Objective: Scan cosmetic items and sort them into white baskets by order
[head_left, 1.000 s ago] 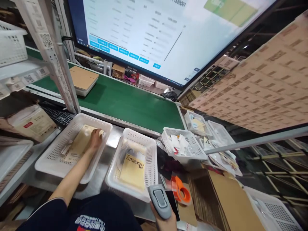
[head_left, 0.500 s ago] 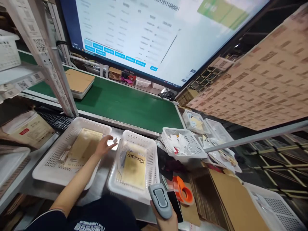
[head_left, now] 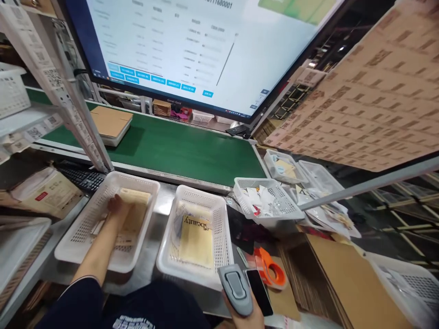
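Note:
My left hand (head_left: 118, 209) reaches into the left white basket (head_left: 77, 244), over a tan flat packet (head_left: 135, 219) lying there. Its fingers are blurred and partly turned away, so I cannot make out their grip. In my right hand (head_left: 252, 315) is a grey barcode scanner (head_left: 236, 289), near the front right corner of a second white basket (head_left: 164, 256). That basket holds a yellowish packet (head_left: 196, 242) printed "beauty", with clear plastic around it.
A large monitor (head_left: 164, 50) hangs over the green belt (head_left: 178, 146). Right of the baskets lie a black phone (head_left: 259, 292), an orange tape dispenser (head_left: 270, 269) and cardboard sheets (head_left: 346, 274). A black keyboard (head_left: 84, 178) sits at left, behind a metal post (head_left: 80, 119).
My left hand has moved left and down from between the baskets, where it pinched a small pale piece, into the left basket. The scanner stays in my right hand.

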{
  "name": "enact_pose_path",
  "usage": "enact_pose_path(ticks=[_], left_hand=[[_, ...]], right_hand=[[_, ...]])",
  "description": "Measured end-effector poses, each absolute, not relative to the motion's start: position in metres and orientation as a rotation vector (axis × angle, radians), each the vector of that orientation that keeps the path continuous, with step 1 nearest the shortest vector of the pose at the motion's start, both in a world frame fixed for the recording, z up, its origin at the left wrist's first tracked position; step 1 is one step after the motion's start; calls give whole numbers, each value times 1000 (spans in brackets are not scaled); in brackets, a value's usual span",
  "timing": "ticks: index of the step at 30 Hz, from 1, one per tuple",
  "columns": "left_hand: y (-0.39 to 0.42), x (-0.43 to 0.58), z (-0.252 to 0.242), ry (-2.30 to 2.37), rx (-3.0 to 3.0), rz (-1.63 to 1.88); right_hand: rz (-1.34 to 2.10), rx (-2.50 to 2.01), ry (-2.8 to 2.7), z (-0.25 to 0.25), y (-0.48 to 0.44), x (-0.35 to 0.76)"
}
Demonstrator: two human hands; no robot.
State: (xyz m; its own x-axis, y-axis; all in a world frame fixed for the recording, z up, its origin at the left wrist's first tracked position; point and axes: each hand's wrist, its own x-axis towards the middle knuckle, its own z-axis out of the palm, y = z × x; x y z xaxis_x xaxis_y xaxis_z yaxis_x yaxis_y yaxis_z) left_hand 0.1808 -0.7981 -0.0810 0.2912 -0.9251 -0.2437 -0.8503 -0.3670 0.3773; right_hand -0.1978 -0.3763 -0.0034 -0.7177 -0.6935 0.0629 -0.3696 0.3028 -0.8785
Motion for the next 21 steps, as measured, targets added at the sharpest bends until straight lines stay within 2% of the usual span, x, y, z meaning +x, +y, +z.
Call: enact_pose_path(ticks=[5,9,16,21], left_hand=[[-812,195,-46,-1746,2251,-695],[-805,192,-3,-1947,1971,-658],[-718,119,73,-2122,1757,-382],[-662,71,108,-2201,1293,-431]], right_hand=[[-1342,-1094,2257,1,-388,-201],[-1171,-1456,2102,39,-415,-197],[-1044,-2051,1769,122,-491,-157],[-1085,-2144,1754,147,-494,-161]])
